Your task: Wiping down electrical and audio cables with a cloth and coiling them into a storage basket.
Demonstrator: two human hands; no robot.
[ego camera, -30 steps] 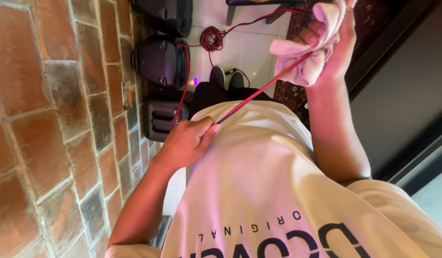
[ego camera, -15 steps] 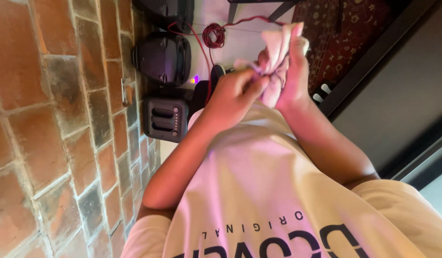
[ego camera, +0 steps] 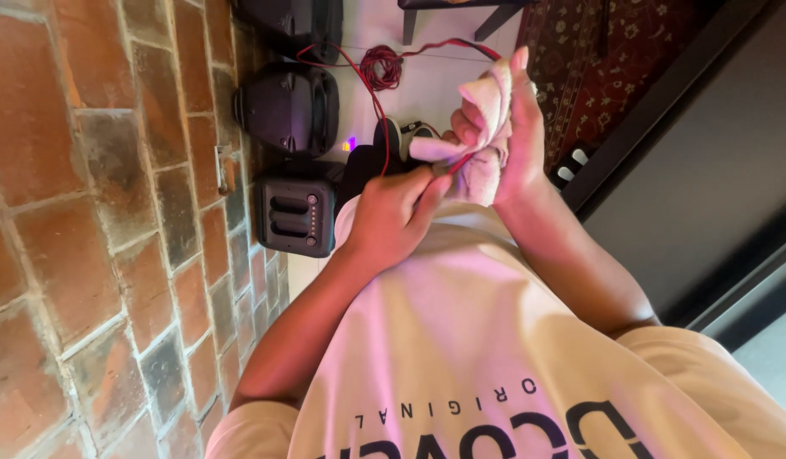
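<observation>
- Head camera looks down the front of the person's pale printed shirt; both forearms reach forward from it and the hands meet close together in front of the chest.
- Left hand: fingers curled shut, thumb and forefinger pinched on the red cable where it meets the cloth.
- Right hand: fingers wrapped around a pale pink cloth, bunched in the grip; one finger points up past the top of the cloth. A ring shows on one finger.
- The two hands touch, or very nearly; the pinch point of the left sits against the cloth held in the right.
- Red cable: a short stretch shows between the hands at the cloth, then the line runs away from the left hand to a loose red coil lying on the white floor, well apart from the hands. Another strand leads from the coil toward the right hand's fingertips.
- Brick wall fills the left of the view.
- Along its foot: a round black speaker, then a boxy black speaker with two slots on its face, just beside each other.
- Small purple light glows on the floor between the speakers and the hands.
- Dark patterned rug lies beyond the right hand; dark furniture legs at the top edge.
</observation>
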